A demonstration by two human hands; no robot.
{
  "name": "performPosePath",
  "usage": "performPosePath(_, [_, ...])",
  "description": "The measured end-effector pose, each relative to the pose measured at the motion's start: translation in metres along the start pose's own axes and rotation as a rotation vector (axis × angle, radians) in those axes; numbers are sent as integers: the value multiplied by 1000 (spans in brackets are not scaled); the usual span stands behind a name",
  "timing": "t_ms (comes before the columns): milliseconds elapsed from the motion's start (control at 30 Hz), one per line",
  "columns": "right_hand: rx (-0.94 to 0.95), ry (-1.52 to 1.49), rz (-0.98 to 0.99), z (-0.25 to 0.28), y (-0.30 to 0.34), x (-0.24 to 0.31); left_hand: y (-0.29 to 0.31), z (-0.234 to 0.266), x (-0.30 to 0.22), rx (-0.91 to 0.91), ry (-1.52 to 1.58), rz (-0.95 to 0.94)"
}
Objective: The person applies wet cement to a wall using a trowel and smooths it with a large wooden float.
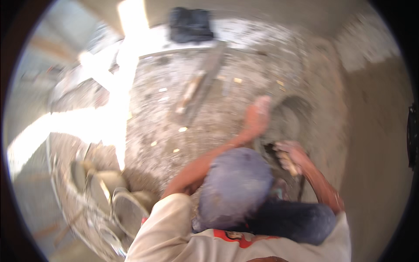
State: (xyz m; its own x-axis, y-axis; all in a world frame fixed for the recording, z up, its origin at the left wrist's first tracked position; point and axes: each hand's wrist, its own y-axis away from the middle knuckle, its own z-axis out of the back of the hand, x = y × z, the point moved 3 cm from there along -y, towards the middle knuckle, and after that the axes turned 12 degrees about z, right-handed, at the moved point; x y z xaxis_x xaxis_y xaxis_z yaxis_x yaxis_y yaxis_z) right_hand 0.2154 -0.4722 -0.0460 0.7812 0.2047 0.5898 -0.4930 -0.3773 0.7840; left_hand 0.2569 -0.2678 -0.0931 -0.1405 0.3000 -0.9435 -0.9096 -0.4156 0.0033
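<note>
My right hand [294, 156] is closed around the light wooden handle of a trowel [286, 158]. Its dark blade is partly visible at the near side of a round grey basin [309, 107] that holds what looks like wet mortar [286, 122]. At the basin's left rim is my left hand [257, 117], smeared by motion. Whether its fingers grip the rim or only rest beside it I cannot make out. My bent knee in grey cloth [235, 185] hides part of the floor below the hands.
Several mortar-stained buckets [104, 187] are grouped at the lower left. A long board [203, 83] lies on the rough floor ahead, with a black bundle [190, 25] beyond it. A plastered wall [375, 131] rises on the right. Bright sunlight crosses the left side.
</note>
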Motion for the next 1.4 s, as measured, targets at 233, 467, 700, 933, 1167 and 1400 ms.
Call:
performPosePath(233, [-22,-74,104,98,41,-14,28,-12,-7,228,18,276])
performPosePath(467, [-367,1476,654,160,3,-26,23,-35,-30,272,30,128])
performPosePath(700, [14,1793,611,98,20,-69,32,-30,-33,249,109,106])
performPosePath(933, [-530,1677,443,164,48,-16,25,-15,-35,282,-37,72])
performPosePath(1167, [17,1893,677,49,0,-30,11,-17,-18,172,-71,-35])
performPosePath(1400, [-284,2013,709,84,68,33,24,-3,-18,142,-165,110])
